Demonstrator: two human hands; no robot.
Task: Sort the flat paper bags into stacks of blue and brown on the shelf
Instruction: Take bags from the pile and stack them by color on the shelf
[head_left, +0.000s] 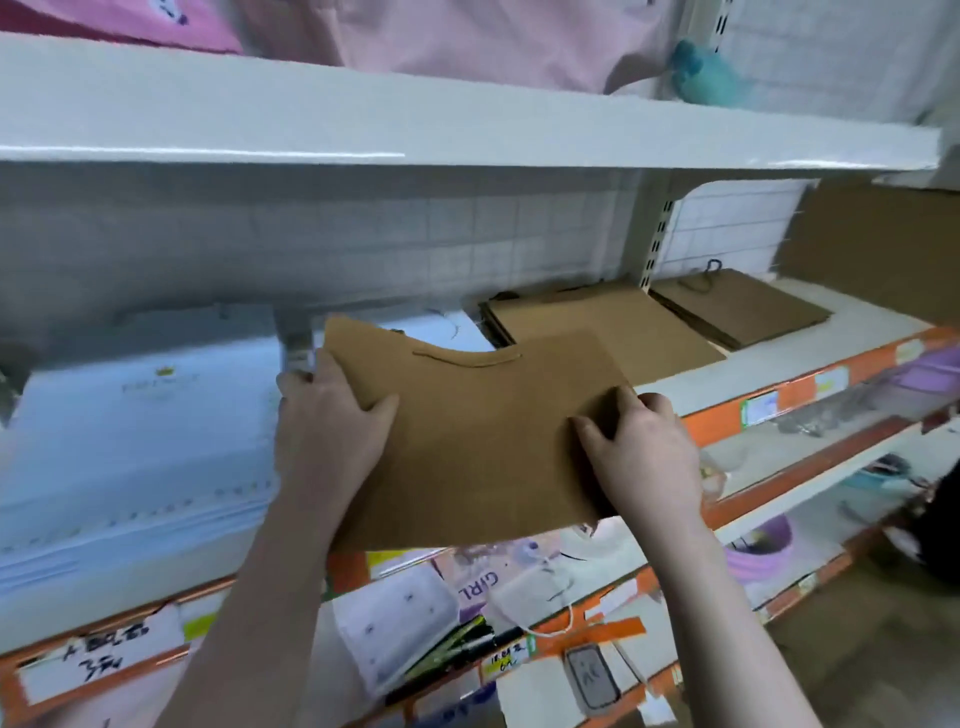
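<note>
1. Right at the front edge of the middle shelf (753, 364), both hands hold one flat brown paper bag (483, 431) level, sticking out past the orange shelf lip.
2. Left hand (332, 431) grips the bag's left edge: thumb on top, fingers curled underneath as far as I can see. Right hand (644, 452) does the same near the right corner, thumb pressed on top and fingers wrapped round the edge. My guess is two hands because a limp flat bag would sag or fold from one side.
3. Bag's twisted handle lies flat on its top face, pointing toward the back of the shelf, so it looks lined up to go in handle-first.
4. Behind it sits a brown stack (597, 322) with the same kind of bag, and another darker brown stack (743, 312) is just to the right. The held bag overlaps the near corner of the first stack in view; can't tell if it's touching.
5. Left of that are the pale blue bags (140, 415), piled flat. So blue left, brown right.
6. Seems like the step is sliding this one onto the brown pile. Main risk is it landing crooked.
</note>
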